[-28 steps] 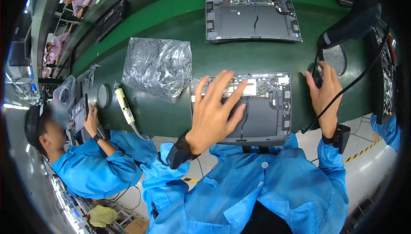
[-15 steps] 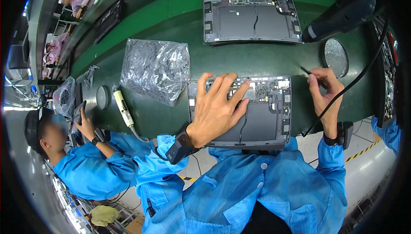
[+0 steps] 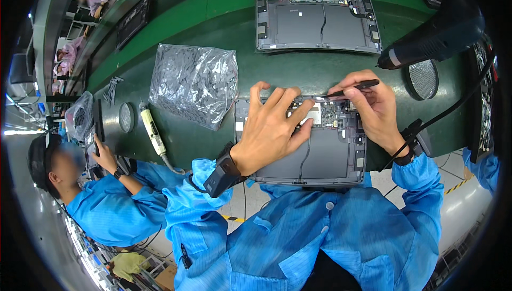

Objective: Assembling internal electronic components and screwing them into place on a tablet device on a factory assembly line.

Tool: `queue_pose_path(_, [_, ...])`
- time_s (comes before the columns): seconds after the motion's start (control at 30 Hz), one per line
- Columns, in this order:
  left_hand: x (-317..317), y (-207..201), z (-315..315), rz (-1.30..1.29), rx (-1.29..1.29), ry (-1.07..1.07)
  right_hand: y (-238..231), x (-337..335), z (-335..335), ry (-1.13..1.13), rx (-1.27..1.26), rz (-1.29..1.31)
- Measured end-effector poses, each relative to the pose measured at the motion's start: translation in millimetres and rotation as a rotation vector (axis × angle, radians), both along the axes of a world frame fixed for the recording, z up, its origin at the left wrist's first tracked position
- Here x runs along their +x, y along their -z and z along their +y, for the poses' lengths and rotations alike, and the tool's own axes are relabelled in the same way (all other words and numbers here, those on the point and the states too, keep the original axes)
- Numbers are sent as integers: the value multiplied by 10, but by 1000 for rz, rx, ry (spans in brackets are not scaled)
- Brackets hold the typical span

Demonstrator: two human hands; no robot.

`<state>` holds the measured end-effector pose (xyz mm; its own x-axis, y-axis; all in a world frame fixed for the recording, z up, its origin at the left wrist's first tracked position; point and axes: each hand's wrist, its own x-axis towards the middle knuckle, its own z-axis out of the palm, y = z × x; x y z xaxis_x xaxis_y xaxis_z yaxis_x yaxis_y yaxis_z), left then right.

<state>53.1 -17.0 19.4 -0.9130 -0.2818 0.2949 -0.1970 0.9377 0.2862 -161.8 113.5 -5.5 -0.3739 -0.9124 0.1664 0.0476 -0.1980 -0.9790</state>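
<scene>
An opened laptop base lies in front of me on the green bench, its circuit board along the far side and a dark flat panel nearer me. My left hand rests spread over its left half, fingertips by the far edge, and hides part of the board. In my right hand a slim black pen-like tool is pinched between thumb and fingers. Its tip points left, at the laptop's far edge near the middle; whether it touches, I cannot tell.
Behind stands a second opened laptop base. To the left lie a clear bag of dark small parts, a pale electric screwdriver and a round dish. At right are a dark handheld device, a textured dish and a black cable. A co-worker sits left.
My right hand has moved left from beside the laptop to its far edge, bringing the black tool over the board's edge. My left hand stays in place on the laptop.
</scene>
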Motion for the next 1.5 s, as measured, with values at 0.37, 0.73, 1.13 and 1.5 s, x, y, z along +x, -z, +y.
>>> queue_pose_path(0.37, [-10,176,-20,172,121,14,8,97,-19,17,3,160])
queue_pose_path(0.73, [-14,195,-14,192,143,12,-22,100,-26,12,27,263])
queue_pose_path(1.13, [-8,224,-22,204,131,25,-23,109,-18,9,3,330])
queue_pose_path(1.5, [-21,233,-4,214,110,31,-21,148,76,178,-117,106])
